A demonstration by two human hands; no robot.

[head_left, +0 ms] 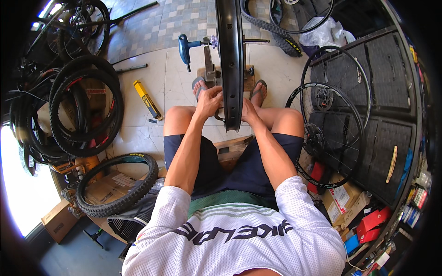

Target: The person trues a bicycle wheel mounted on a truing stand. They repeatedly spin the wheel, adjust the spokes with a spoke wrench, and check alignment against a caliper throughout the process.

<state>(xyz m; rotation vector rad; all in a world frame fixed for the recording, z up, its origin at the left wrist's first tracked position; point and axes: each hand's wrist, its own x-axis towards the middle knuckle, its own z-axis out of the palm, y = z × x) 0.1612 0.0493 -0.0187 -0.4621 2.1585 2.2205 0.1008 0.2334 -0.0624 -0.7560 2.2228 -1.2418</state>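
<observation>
While the black rim stands upright on edge in a stand between the knees, its plane running straight away from the person, left hand and right hand clasp its lower arc, fingers curled onto it.

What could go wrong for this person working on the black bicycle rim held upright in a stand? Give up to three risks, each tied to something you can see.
1. Both the left hand and right hand grip the black rim near its lower edge; if it turns, fingers could get pinched.
2. The feet in open sandals sit beside the stand; a dropped part could hurt toes.
3. The blue-handled wrench sticks out sideways and could be knocked.
</observation>
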